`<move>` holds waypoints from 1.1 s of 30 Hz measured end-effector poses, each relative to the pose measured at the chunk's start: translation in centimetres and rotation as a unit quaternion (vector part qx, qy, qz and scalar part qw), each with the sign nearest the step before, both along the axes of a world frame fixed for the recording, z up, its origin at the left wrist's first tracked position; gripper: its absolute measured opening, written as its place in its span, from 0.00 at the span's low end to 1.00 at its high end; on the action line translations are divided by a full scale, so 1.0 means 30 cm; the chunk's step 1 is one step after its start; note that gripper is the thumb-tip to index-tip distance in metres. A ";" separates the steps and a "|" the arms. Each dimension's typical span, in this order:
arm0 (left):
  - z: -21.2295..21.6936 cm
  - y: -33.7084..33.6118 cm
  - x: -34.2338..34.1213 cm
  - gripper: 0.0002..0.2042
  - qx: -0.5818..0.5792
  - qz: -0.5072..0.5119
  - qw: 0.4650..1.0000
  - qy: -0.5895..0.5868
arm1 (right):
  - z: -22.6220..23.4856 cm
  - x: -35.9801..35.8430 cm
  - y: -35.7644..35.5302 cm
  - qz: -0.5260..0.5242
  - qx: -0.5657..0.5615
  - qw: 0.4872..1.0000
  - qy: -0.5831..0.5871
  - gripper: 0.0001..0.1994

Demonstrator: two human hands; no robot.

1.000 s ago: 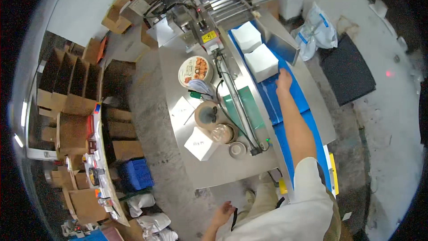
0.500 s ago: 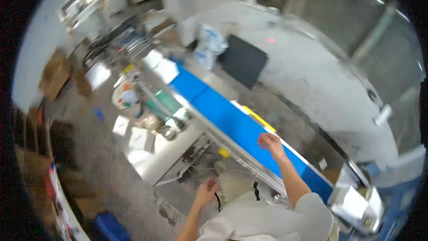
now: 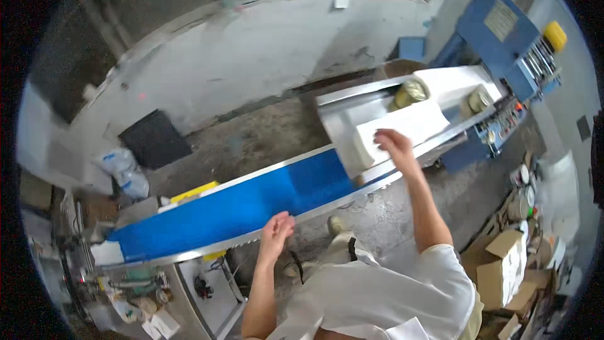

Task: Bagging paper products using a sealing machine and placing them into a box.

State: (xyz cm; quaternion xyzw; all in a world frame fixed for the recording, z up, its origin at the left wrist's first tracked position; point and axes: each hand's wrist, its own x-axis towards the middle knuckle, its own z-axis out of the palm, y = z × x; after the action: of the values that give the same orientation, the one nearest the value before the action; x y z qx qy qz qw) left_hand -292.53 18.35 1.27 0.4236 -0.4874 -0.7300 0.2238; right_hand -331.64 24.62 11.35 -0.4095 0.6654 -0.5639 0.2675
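Observation:
My right hand (image 3: pixel 394 143) is over the left end of a white, paper-like stack (image 3: pixel 402 124) in a metal tray (image 3: pixel 343 118). Its fingers are slightly bent, with nothing visible in them; whether they touch the stack I cannot tell. Near the front edge of a blue conveyor belt (image 3: pixel 214 217) is my left hand (image 3: pixel 277 230), its fingers loosely stretched and holding nothing. A gold-coloured roll (image 3: pixel 411 93) lies in the tray behind the stack. The belt's right end meets the tray.
Beyond the tray, at the right, stands a blue machine (image 3: pixel 497 22) with a yellow part. Open cardboard boxes (image 3: pixel 497 271) are at the lower right. A metal table (image 3: pixel 189 296) with small items is at the lower left. A dark panel (image 3: pixel 155 139) lies behind the belt.
My view has swung right, bringing the tray, white stack and blue machine in full. My right hand has gone from above the belt to the stack; my left hand is now near the belt's edge.

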 end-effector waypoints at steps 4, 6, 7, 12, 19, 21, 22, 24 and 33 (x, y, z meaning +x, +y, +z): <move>-0.034 -0.094 -0.445 0.37 0.086 -0.015 0.996 0.036 | -0.034 -0.680 0.199 -0.261 -0.027 0.925 0.275 0.17; -0.066 -0.120 -0.681 0.36 0.111 -0.046 0.992 0.033 | -0.079 -0.970 0.260 -0.264 0.079 0.939 0.208 0.28; -0.095 -0.128 -0.786 0.37 0.129 -0.058 0.989 0.036 | -0.156 -1.103 0.304 -0.262 0.105 0.940 0.194 0.32; -0.084 -0.153 -0.924 0.34 0.184 -0.081 0.976 0.079 | -0.105 -1.005 0.170 -0.045 0.278 0.959 -0.025 0.35; -0.065 -0.178 -0.784 0.27 0.188 -0.002 0.977 0.098 | -0.120 -0.805 0.087 -0.003 0.265 0.964 0.019 0.37; -0.052 -0.194 -0.682 0.27 0.155 0.025 0.983 0.099 | -0.068 -0.636 0.020 -0.052 0.081 0.980 0.172 0.33; -0.038 -0.193 -0.626 0.27 0.124 0.033 0.986 0.102 | 0.014 -0.516 -0.012 -0.059 0.014 0.984 0.167 0.28; -0.001 -0.180 -0.508 0.29 0.121 0.083 0.980 0.132 | 0.047 -0.300 -0.070 0.005 -0.075 0.997 -0.001 0.23; 0.144 -0.071 0.276 0.30 0.045 0.103 0.987 0.115 | -0.192 0.697 -0.307 0.414 0.168 0.836 -0.318 0.48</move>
State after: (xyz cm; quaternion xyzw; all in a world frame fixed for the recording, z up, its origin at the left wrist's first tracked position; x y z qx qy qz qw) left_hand -284.26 16.22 5.60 0.3945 -0.3784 -0.7682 0.3333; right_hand -310.73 15.40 5.60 -0.3936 0.3961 -0.3795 0.7377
